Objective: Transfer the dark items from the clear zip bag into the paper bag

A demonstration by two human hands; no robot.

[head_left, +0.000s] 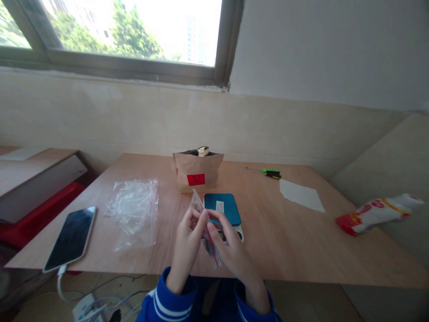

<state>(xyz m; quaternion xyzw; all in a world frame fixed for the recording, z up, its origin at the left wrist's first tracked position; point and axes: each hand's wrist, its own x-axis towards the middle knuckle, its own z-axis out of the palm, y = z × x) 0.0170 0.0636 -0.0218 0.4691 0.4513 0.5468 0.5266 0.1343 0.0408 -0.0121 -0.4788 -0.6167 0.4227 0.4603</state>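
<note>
Clear zip bag (pixel 205 226), seemingly empty, pinched between left hand (pixel 186 243) and right hand (pixel 231 250).

clear glossy plastic bag (pixel 205 226), matt wooden table (pixel 275 232), brown paper bag (pixel 197 172)

No text is legible: the red label (pixel 196 179) on the brown paper bag (pixel 197 172) and the white label (pixel 219 206) on the blue scale (pixel 224 209) just in front of it are too small to read.

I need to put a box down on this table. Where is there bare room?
Bare wood lies between the blue scale and the white paper, and in front of that paper. Crowded: the plastic bags, phone, paper bag and both hands.
</note>
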